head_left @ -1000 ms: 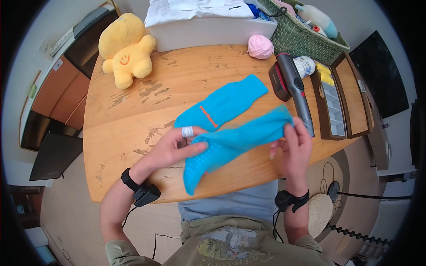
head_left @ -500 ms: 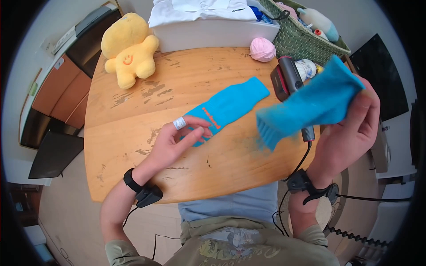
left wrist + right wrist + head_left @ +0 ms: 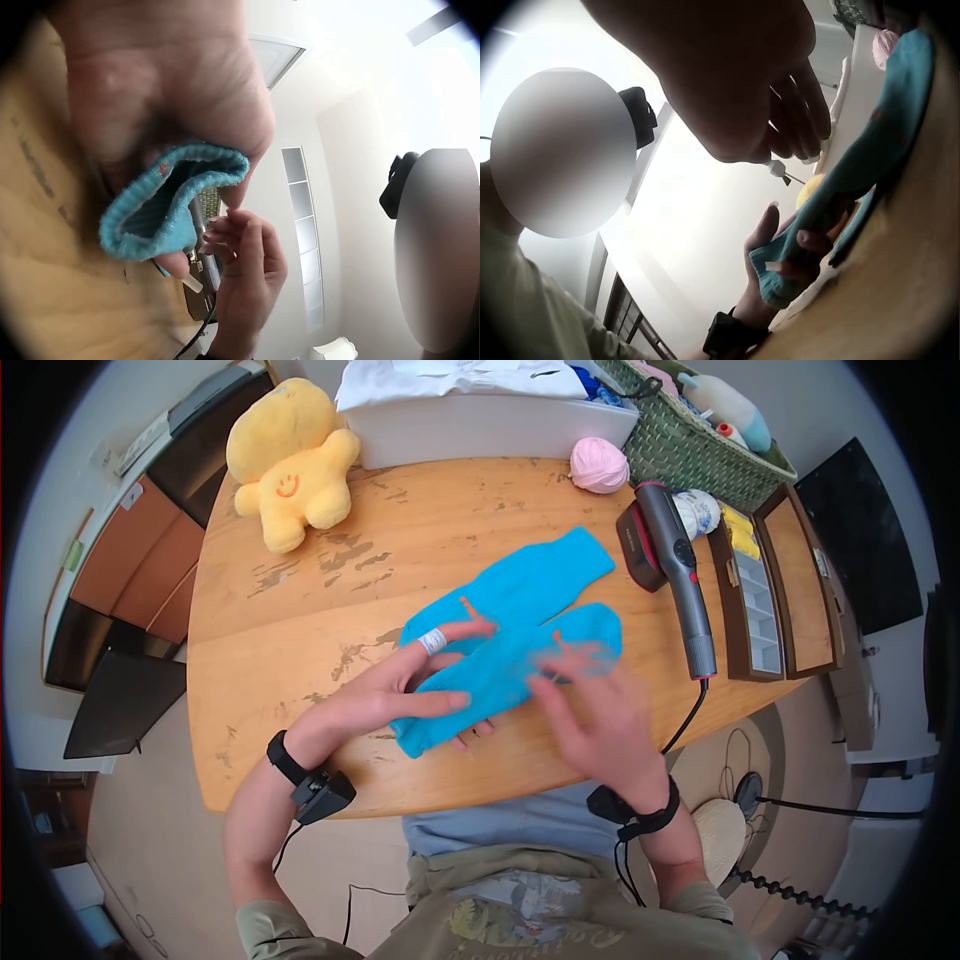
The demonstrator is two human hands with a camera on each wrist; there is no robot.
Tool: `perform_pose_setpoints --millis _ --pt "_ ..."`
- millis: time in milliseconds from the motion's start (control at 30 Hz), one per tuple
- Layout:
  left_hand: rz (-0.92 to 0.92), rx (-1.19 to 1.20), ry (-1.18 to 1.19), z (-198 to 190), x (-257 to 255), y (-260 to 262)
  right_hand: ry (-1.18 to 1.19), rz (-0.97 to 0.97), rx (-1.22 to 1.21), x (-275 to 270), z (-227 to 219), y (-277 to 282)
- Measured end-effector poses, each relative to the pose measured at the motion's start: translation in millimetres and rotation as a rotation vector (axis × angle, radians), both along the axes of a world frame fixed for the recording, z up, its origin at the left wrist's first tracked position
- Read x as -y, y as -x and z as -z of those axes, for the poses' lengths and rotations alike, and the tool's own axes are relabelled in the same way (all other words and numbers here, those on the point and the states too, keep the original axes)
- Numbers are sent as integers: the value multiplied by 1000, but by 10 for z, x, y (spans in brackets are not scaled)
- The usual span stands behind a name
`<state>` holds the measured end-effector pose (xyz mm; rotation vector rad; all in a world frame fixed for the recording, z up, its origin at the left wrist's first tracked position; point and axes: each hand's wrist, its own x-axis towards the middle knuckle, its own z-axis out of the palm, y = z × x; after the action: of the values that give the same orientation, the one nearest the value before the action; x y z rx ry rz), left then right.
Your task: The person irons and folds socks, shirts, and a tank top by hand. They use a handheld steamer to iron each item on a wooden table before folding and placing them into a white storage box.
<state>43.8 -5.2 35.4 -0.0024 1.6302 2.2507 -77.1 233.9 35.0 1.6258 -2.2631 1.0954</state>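
Observation:
A blue sock (image 3: 490,672) lies across my left hand (image 3: 350,698), whose thumb is on top and whose other fingers reach beneath it. Its ribbed opening (image 3: 124,217) faces the left wrist camera. Over the sock's right end is my right hand (image 3: 607,725), blurred in the head view; the right wrist view shows this hand (image 3: 727,90) with loose fingers apart from the sock (image 3: 817,206), holding nothing. Another blue sock (image 3: 520,578) lies flat on the table just behind, partly covered by the first; both bear orange marks.
A handheld steamer (image 3: 680,575) with a cord lies at right, beside an open compartment box (image 3: 755,610). Behind stand a yellow plush toy (image 3: 295,465), white bin (image 3: 490,435), pink yarn (image 3: 599,465) and green basket (image 3: 690,460).
The raised sock has come back from the right to above the table's middle. My right hand has let go of it and moved left; my left hand now holds its cuff end.

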Motion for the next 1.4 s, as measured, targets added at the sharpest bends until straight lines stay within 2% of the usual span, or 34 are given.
perform_pose_setpoints --millis 67,167,300,400,467,500,567,600,667,767,867,900,1000,1100,1167,1267,1367,1400 --pt "19 53 -39 -25 46 3 -67 116 25 -88 -3 162" --pt "50 186 -54 -74 175 32 -85 116 -79 -136 57 271" --pt "61 300 31 -109 306 20 -150 227 1 -219 211 246" --pt "70 278 37 -104 328 33 -158 255 93 -299 275 288" --pt "100 87 243 33 414 8 -205 248 173 -357 288 322" --pt "114 -11 345 80 458 -6 -97 225 378 -374 291 318" --pt "133 -49 430 18 501 -19 122 165 785 -403 295 290" --pt "141 -68 471 -11 517 -27 156 160 857 -431 270 289" --pt "151 -7 394 -37 544 -44 222 148 999 -488 165 290" --pt "143 -19 410 -8 505 -48 270 216 997 -466 68 273" --pt "214 -33 586 -82 381 -14 -3 373 660 -471 81 340" --pt "252 -27 661 -114 343 -8 -23 377 552 -464 112 341" --pt "192 -25 734 -97 253 8 -84 401 255 -435 218 343" --pt "113 -154 933 -37 201 -13 -118 442 13 -397 241 299" --pt "97 -204 971 -24 191 -19 -98 436 -141 -358 222 226" --pt "89 -142 950 -51 188 -19 -83 98 -55 -360 215 119" --pt "125 -117 968 -110 190 -7 -234 -211 80 -241 190 -45" --pt "139 -125 988 -118 198 -4 -288 -217 37 -210 218 -97"
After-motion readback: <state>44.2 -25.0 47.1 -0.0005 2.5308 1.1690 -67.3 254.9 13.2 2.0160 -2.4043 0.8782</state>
